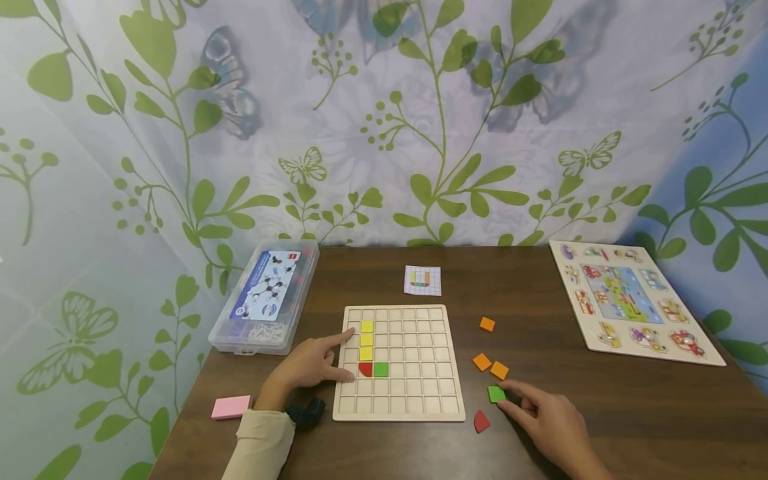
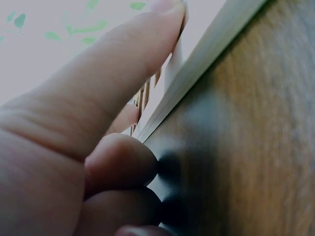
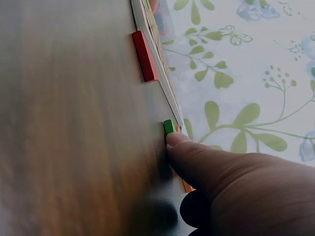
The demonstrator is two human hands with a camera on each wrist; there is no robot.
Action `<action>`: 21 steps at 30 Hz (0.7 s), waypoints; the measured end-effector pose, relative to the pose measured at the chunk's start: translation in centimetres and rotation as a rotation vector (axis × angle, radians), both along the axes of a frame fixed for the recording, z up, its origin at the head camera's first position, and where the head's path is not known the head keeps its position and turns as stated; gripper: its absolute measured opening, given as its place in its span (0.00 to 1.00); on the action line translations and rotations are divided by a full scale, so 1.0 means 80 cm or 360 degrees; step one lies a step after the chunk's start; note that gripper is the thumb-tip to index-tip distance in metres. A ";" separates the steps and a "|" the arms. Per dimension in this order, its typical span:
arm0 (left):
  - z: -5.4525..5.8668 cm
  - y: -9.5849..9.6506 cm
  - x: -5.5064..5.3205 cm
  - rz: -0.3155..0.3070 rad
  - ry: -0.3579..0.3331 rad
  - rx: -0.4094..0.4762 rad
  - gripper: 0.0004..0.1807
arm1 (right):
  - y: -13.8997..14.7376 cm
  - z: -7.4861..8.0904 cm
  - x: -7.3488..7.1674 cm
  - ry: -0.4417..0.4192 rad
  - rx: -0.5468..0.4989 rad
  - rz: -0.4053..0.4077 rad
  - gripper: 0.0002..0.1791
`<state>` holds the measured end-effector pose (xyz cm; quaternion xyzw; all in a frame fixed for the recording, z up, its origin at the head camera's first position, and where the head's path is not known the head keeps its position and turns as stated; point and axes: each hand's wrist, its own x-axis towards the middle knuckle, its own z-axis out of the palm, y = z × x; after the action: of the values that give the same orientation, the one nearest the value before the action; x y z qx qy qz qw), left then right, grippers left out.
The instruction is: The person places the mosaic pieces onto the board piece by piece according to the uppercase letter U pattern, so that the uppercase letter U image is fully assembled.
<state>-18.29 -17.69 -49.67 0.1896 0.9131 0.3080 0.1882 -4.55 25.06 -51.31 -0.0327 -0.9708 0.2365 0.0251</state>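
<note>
A wooden grid board (image 1: 414,408) lies flat on the table. My left hand (image 1: 305,363) rests at its left edge, index finger and thumb spread onto the rim; the other fingers are bent under in the left wrist view. In the board's left part sit several yellow square tiles (image 1: 367,340) in a column, with a red quarter-round tile (image 1: 366,369) below them and a green square tile (image 1: 381,369) beside the red one. To the board's right, my right hand (image 1: 549,420) pinches another green square tile (image 1: 495,394) between thumb and index finger, at the table surface.
Near the right hand lie a loose red quarter-round tile (image 1: 482,421) and 3 orange square tiles (image 1: 482,362). A pattern card (image 1: 423,281) lies behind the board. Around stand a clear plastic case (image 1: 264,300), a pink block (image 1: 231,407) and a picture puzzle board (image 1: 636,303).
</note>
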 end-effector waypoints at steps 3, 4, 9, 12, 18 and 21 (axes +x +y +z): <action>0.000 0.000 0.000 0.0002 0.0003 -0.0006 0.50 | -0.001 0.001 0.000 0.0006 -0.0006 -0.0004 0.19; 0.000 0.000 0.000 0.0001 0.0004 -0.0008 0.50 | -0.001 0.001 0.001 0.0009 -0.0005 -0.0004 0.18; 0.000 0.000 0.000 -0.0009 0.0015 -0.0020 0.50 | -0.002 0.000 0.001 0.0016 -0.0020 -0.0004 0.18; -0.001 0.001 -0.001 -0.0015 0.0020 -0.0023 0.50 | -0.001 0.000 0.001 0.0031 -0.0028 -0.0004 0.18; -0.002 0.001 -0.002 -0.0018 0.0018 -0.0013 0.50 | -0.001 -0.003 0.000 0.0137 -0.0049 0.0019 0.16; -0.004 0.000 0.000 -0.0013 0.0019 -0.0017 0.50 | -0.003 -0.005 0.001 0.0251 -0.0040 0.0047 0.15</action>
<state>-18.32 -17.72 -49.97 0.1941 0.9151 0.3014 0.1849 -4.51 24.86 -51.73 -0.0001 -0.9631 0.2508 0.0976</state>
